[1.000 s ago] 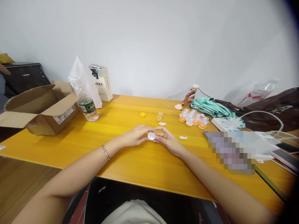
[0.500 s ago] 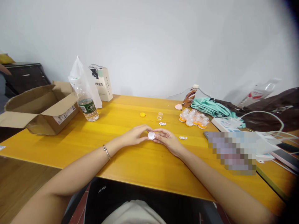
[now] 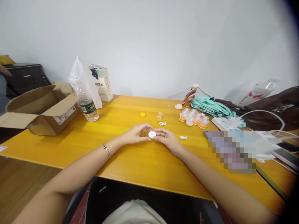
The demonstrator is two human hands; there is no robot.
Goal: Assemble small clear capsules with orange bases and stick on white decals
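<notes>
A small round white disc [image 3: 152, 134] is pinched between the thumb and fingers of my right hand [image 3: 168, 140], above the table. My left hand [image 3: 136, 134] curves around the disc's left side, thumb and fingers apart; whether a fingertip touches the disc I cannot tell. Beyond the hands lie a yellow round cap [image 3: 142, 114], a small clear cup [image 3: 160, 115] and a white patterned piece [image 3: 162, 123]. Another white patterned piece [image 3: 183, 137] rests to the right of my right hand.
Several clear capsules with orange bases [image 3: 193, 118] stand at right, near a brown drink bottle [image 3: 189, 97] and teal cloth [image 3: 210, 107]. A power strip [image 3: 221, 124] and cables lie further right. At left are a cardboard box [image 3: 53, 119], water bottle [image 3: 87, 107] and paper bag [image 3: 104, 84].
The disc has turned to show more of its flat face and moved slightly right. My left thumb and fingers have come apart from their pinch, while my right hand keeps its hold.
</notes>
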